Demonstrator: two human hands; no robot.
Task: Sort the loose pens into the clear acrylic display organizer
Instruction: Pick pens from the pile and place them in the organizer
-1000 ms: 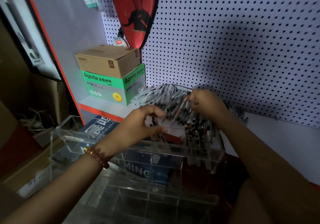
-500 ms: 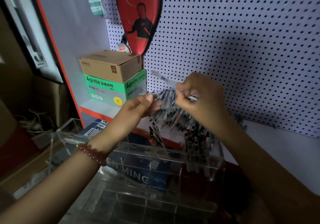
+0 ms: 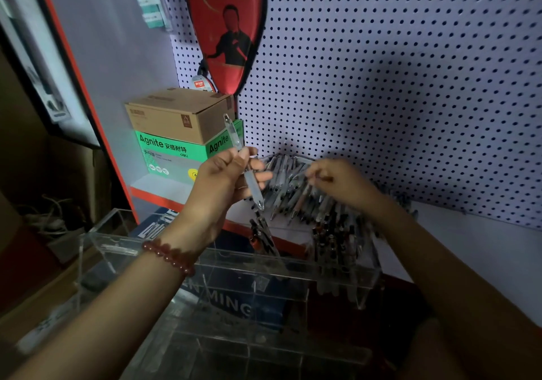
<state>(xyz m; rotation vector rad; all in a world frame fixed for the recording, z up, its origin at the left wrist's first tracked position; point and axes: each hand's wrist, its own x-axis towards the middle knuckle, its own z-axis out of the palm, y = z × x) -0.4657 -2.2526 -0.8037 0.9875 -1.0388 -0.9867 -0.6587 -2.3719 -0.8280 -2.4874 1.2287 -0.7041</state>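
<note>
My left hand (image 3: pixel 225 178) holds a clear pen (image 3: pixel 243 162) upright, tip down, above the clear acrylic organizer (image 3: pixel 205 265). A pile of loose pens (image 3: pixel 293 186) lies on the white shelf against the pegboard. My right hand (image 3: pixel 337 181) reaches into that pile with curled fingers pinching a pen. In the organizer's right compartment stand several dark pens (image 3: pixel 334 241); a few more pens (image 3: pixel 262 235) lean in the middle one. The left compartments hold none that I can see.
A brown carton (image 3: pixel 179 114) sits on a green Agnite box (image 3: pixel 170 156) at the shelf's left end. A red racket cover (image 3: pixel 227 27) hangs on the pegboard (image 3: pixel 396 71). A blue box (image 3: pixel 231 306) lies beneath the organizer.
The clear pen passed from my right hand to my left, which now holds it upright. My right hand dropped back down into the pile of loose pens.
</note>
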